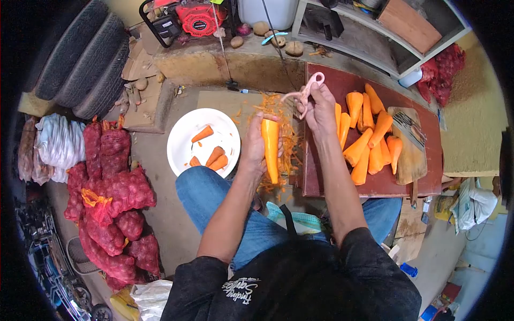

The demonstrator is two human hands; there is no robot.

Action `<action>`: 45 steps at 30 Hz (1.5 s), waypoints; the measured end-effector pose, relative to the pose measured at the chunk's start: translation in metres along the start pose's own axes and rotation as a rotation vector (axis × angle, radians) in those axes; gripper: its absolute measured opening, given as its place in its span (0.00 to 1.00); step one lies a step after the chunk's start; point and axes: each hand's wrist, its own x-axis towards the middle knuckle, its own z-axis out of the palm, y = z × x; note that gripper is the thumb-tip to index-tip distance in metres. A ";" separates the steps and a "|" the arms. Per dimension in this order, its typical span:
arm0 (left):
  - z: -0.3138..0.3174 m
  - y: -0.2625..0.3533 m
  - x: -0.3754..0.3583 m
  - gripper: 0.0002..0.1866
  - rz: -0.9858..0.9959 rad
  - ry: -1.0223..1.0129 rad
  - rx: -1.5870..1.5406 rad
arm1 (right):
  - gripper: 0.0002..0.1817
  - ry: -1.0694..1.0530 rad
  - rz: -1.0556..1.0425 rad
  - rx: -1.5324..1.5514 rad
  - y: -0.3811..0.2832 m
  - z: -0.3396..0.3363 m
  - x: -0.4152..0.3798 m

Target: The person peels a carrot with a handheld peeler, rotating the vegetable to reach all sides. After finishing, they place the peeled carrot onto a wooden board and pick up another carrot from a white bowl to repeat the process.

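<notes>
My left hand [253,143] is closed around a peeled carrot [271,155], its narrow end toward me. In my right hand [322,111] is a pink peeler [307,95], held up and apart from the carrot. Orange peelings [289,140] are scattered on the floor beneath and between my hands. To the left, a white basin [172,144] contains several carrots [216,155] that look unpeeled. At the right, several peeled carrots [369,136] lie piled on a low red table [332,184].
A wooden cutting board [409,163] with a dark-bladed knife [409,130] lies on the table's right side. Red mesh sacks of onions [118,195] are heaped at left, below stacked tires [88,64]. A red engine [198,20] stands on the back ledge.
</notes>
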 end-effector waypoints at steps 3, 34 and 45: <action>0.001 0.000 0.009 0.27 0.066 0.123 -0.013 | 0.09 0.017 0.070 -0.114 -0.014 0.019 -0.035; 0.006 0.005 0.007 0.22 0.014 0.182 -0.023 | 0.19 -0.211 0.222 -0.217 0.006 0.034 -0.078; -0.008 -0.003 0.009 0.27 -0.043 0.115 0.054 | 0.09 -0.027 -0.008 -0.143 -0.005 0.015 -0.001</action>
